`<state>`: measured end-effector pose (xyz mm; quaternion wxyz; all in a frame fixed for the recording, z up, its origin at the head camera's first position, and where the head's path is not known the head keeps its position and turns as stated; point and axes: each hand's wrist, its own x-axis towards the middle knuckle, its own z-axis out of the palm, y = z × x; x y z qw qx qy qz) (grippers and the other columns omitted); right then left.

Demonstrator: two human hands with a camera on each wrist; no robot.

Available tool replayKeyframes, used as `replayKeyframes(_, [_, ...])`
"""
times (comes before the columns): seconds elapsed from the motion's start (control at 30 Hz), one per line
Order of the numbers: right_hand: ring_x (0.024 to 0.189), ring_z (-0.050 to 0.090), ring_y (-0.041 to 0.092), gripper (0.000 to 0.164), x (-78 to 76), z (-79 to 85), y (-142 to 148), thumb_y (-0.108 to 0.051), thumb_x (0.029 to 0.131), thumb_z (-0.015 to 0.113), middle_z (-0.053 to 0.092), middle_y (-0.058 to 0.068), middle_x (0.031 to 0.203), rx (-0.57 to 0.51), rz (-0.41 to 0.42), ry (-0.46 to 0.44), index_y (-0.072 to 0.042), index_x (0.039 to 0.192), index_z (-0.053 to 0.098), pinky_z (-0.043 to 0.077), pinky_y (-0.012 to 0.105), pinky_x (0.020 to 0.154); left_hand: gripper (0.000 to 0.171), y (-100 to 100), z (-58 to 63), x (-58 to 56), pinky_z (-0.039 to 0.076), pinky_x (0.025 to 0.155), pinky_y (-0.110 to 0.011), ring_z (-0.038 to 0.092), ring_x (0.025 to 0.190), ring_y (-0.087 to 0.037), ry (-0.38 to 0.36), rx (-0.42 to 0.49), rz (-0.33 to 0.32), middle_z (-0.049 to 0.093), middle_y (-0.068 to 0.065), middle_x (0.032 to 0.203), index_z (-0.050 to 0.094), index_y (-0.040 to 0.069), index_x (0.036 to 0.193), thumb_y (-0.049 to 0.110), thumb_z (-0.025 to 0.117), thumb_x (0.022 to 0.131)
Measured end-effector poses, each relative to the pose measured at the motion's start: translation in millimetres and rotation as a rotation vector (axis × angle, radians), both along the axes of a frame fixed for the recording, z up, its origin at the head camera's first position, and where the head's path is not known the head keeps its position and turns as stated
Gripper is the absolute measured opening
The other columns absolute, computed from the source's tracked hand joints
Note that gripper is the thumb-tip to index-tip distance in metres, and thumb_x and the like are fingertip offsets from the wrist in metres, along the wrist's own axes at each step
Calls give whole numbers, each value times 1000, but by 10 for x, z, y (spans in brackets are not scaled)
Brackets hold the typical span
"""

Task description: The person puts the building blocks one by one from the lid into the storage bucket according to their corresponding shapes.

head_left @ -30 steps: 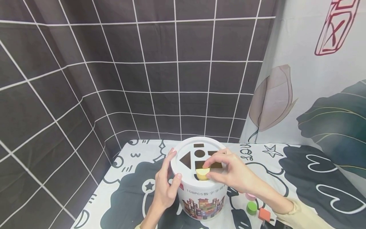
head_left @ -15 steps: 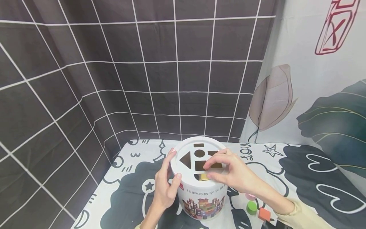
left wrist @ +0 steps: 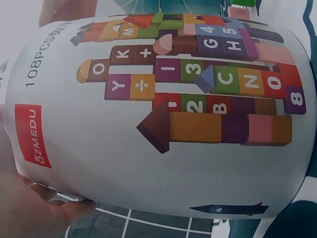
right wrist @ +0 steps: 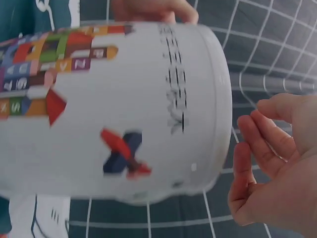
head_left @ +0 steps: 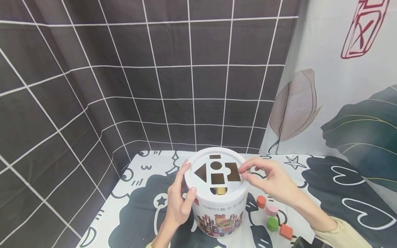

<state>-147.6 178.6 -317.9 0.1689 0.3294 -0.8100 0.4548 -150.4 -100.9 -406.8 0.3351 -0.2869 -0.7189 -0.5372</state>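
Observation:
A white toy-block bucket [head_left: 219, 220] with printed building pictures stands upright on the cloth. Its white lid [head_left: 202, 188] has shaped holes, among them a triangle, a circle and a square. Through the half-round hole at the front, part of a yellow block [head_left: 220, 191] shows inside. My left hand [head_left: 180, 201] rests on the bucket's left side at the lid's rim, its fingers spread and fairly straight. At the lid's right edge is my right hand [head_left: 274, 177], fingers loosely bent with nothing between them. The right wrist view shows those fingertips [right wrist: 242, 148] just off the rim.
Right of the bucket lie several loose blocks: a red cylinder [head_left: 261, 202], a pink block [head_left: 272, 210], a green cylinder [head_left: 272, 224] and an orange-red block [head_left: 286, 231]. A dark object [head_left: 305, 243] sits at the bottom edge. Dark grid-patterned cloth [head_left: 192, 82] hangs behind.
The yellow block, pinched above the half-round hole a second ago, has dropped into the bucket. My right hand has let go and moved right, off the lid. The left hand stays put.

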Motion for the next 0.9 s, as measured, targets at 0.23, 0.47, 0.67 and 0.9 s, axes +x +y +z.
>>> replayKeyframes(0.23, [95,61,7,20,-36,-120,268,-2,87,74,72,-6,100,3,-140,-51,-14,102,75,47,22,77,60,0,41,12,48,101,-36,50,130,-38,22,0,-5,46,-22,149,49,-5,139,6,53,80])
replayKeyframes(0.47, [96,60,4,20,-8,-257,456,-4,86,76,72,-3,102,15,-224,-92,-13,103,75,47,16,80,60,2,27,7,45,104,-35,48,133,-36,8,-1,-3,44,-21,150,49,-6,139,8,52,81])
replayKeyframes(0.67, [91,62,1,21,-16,-404,598,-1,83,77,73,-4,95,24,-263,-77,-12,101,74,46,13,78,60,2,18,7,45,103,-36,48,132,-36,2,1,-3,44,-21,150,49,-6,140,8,52,82])
replayKeyframes(0.9, [89,62,1,20,-4,-571,754,-2,83,78,72,-5,94,34,-320,-132,-10,100,74,47,15,72,61,2,10,8,46,103,-36,48,133,-35,-7,2,-4,43,-21,151,48,-6,140,8,53,81])
